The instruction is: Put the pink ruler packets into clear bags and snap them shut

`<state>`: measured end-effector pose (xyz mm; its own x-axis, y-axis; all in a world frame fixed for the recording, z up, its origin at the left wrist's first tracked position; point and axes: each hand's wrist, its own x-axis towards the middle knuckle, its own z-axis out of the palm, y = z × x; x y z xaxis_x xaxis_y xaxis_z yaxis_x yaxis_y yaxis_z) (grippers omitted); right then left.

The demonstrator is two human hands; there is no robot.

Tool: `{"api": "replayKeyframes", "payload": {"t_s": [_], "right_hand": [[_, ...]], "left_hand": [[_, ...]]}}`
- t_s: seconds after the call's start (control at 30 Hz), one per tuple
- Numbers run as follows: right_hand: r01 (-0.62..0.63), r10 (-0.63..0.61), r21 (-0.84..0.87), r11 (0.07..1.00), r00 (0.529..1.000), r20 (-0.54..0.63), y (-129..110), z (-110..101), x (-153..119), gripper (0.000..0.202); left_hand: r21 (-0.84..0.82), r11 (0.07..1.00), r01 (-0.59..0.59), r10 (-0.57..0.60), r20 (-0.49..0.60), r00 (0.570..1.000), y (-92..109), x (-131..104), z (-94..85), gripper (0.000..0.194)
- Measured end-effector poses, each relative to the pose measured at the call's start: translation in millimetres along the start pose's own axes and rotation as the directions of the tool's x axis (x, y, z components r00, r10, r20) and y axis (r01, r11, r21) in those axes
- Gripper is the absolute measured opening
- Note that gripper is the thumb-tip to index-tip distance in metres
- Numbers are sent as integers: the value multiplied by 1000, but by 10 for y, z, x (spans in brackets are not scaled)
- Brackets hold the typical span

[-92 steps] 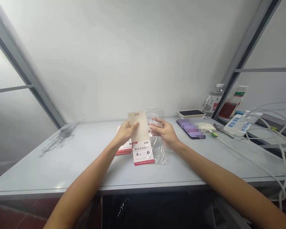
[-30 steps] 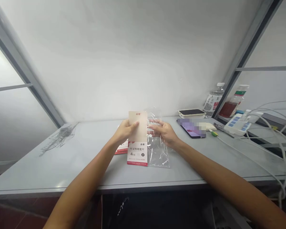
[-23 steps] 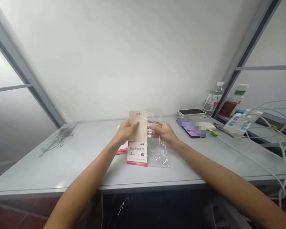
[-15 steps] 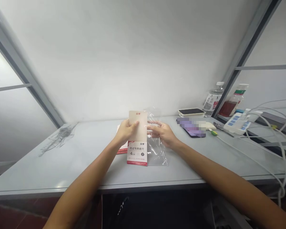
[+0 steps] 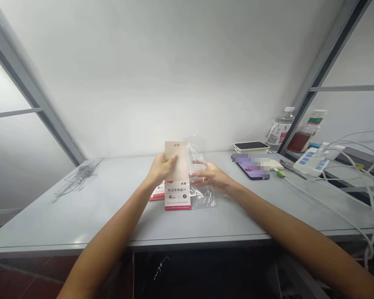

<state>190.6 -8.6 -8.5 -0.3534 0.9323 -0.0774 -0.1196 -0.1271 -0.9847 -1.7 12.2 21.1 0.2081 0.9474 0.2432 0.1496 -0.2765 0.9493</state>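
Observation:
My left hand (image 5: 161, 168) grips a tall beige and white card (image 5: 177, 195) with a red bottom edge, its thumb on the card's front. A clear plastic sleeve (image 5: 204, 197) extends from the card's right side. My right hand (image 5: 212, 176) is at the sleeve with its fingers spread; the film overlaps the fingertips, and whether they are inside or behind it I cannot tell. More red and white cards (image 5: 157, 193) lie on the desk behind the held card, partly hidden by it and my left hand.
On the desk (image 5: 112, 224), a cream-edged phone (image 5: 251, 146), a purple phone (image 5: 249, 167) and a white power strip (image 5: 311, 161) with cables lie to the right. A water bottle (image 5: 279, 131) and a bottle of red liquid (image 5: 305, 133) stand near the wall.
The card and sleeve have shifted slightly left and up with my left hand. My right hand's fingers have spread and sit slightly lower against the sleeve.

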Motion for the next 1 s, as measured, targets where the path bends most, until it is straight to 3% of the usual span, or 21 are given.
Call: {"api": "replayKeyframes", "payload": {"t_s": [0.2,0.53,0.7,0.87,1.0], "right_hand": [[0,4,-39,999,996,89,71,-5,29,78],[-32,43,-81,996,988,150,9,-31,5,70],[-21,31,-76,997,991,132,27,3,24,69],[7,-3,-84,996,999,51,63,63,23,62],[58,-61,-89,994,998,-34,97,133,2,55]], "left_hand": [[96,995,-37,41,-43,998,-3,15,-10,37],[163,984,-69,79,-54,995,10,-2,6,33],[197,978,-68,88,-93,992,-11,3,14,32],[223,964,-144,180,-151,972,-40,-16,50,29],[109,984,-138,157,-193,968,-37,-44,81,35]]}}
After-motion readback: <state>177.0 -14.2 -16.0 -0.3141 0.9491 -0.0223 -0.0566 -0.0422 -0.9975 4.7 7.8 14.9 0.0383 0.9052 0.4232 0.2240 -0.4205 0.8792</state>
